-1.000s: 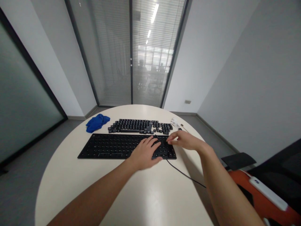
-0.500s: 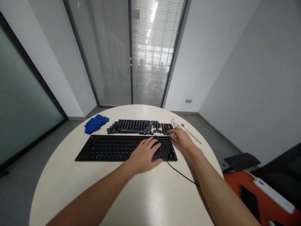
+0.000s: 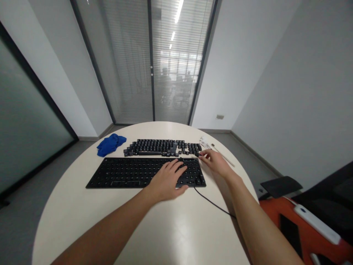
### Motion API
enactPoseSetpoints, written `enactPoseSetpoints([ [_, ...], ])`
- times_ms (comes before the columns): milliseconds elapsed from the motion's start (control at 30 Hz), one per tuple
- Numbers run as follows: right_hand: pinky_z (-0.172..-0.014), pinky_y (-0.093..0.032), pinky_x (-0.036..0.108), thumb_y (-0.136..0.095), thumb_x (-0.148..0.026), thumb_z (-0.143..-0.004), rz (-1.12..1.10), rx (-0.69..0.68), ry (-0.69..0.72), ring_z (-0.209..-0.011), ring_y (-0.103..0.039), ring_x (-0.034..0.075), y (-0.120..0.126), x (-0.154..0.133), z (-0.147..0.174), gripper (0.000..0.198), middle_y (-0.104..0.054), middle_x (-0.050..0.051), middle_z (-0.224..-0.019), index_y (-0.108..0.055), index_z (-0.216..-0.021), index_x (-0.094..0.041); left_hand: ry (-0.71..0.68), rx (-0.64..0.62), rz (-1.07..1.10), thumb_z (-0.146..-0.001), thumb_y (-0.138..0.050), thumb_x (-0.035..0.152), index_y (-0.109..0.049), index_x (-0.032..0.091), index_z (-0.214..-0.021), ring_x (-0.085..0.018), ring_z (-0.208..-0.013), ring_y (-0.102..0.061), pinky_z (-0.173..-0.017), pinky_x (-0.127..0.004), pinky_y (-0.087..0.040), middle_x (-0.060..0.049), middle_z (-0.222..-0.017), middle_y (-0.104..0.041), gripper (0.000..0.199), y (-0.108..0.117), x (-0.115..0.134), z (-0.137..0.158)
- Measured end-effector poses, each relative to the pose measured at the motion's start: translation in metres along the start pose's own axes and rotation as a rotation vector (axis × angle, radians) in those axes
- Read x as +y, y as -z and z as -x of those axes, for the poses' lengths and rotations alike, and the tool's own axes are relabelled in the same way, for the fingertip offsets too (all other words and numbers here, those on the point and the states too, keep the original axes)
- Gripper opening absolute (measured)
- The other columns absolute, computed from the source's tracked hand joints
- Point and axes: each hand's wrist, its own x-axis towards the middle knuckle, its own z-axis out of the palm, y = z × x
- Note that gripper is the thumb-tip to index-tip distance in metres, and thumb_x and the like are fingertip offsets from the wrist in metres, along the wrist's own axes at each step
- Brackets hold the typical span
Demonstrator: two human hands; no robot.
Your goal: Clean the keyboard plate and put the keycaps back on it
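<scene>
A black keyboard (image 3: 124, 171) with its keycaps off lies flat on the round table. My left hand (image 3: 168, 180) rests over its right part, fingers spread and palm down, covering some of the bare switches. Just behind it, loose black keycaps (image 3: 154, 146) are laid out in rows like a keyboard. My right hand (image 3: 216, 162) is at the right end of these rows, thumb and index finger pinched on a dark keycap (image 3: 198, 154). The fingertips partly hide that keycap.
A crumpled blue cloth (image 3: 110, 144) lies at the back left of the pale table (image 3: 154, 228). Small white pieces (image 3: 204, 142) and a thin stick-like brush (image 3: 224, 155) lie at the back right. A black cable (image 3: 212, 202) runs off rightward. An orange chair (image 3: 268, 211) holds a white power strip (image 3: 317, 224).
My right thumb and index finger have closed on a keycap at the right end of the rows. My left hand stays on the keyboard. The view has shifted slightly.
</scene>
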Motion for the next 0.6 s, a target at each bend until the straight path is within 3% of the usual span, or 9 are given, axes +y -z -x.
enactPoseSetpoints([
  [100,-0.073,-0.047,0.032,-0.06,-0.047,-0.09,-0.238,-0.157,0.102,-0.086,-0.064,0.021,0.007,-0.019,0.008,0.035,-0.074,0.008,-0.103,-0.071,-0.105,-0.018,0.002,0.008,0.014,-0.088,-0.061,0.048,-0.044,0.015,-0.146,-0.033,-0.145,-0.034,-0.12,-0.052,-0.029,-0.014,-0.152,-0.046,0.069,0.0,0.0,0.0],
  [233,-0.086,-0.047,0.035,-0.065,-0.044,-0.086,-0.326,-0.373,0.176,-0.091,-0.064,0.022,0.013,-0.043,0.018,0.029,-0.075,0.005,-0.096,-0.074,-0.098,-0.018,0.018,0.067,0.101,-0.09,-0.062,0.041,-0.044,0.018,-0.145,-0.031,-0.143,-0.039,-0.119,-0.05,-0.032,-0.012,-0.149,-0.051,0.063,0.0,-0.003,-0.001],
  [400,-0.086,-0.051,0.034,-0.071,-0.039,-0.08,-0.331,-0.467,0.2,-0.093,-0.066,0.023,0.015,-0.055,0.025,0.022,-0.075,0.005,-0.093,-0.077,-0.09,-0.021,-0.014,0.137,0.213,-0.093,-0.059,0.031,-0.06,0.023,-0.131,-0.026,-0.131,-0.053,-0.115,-0.047,-0.038,-0.006,-0.134,-0.064,0.039,0.0,-0.006,-0.002],
  [600,-0.086,-0.051,0.032,-0.072,-0.037,-0.08,-0.316,-0.51,0.215,-0.093,-0.067,0.023,0.016,-0.054,0.024,0.022,-0.075,0.004,-0.09,-0.081,-0.095,-0.023,-0.041,0.13,0.235,-0.099,-0.055,0.029,-0.07,0.027,-0.116,-0.021,-0.12,-0.059,-0.108,-0.043,-0.043,-0.001,-0.119,-0.072,0.022,-0.001,-0.008,-0.003],
])
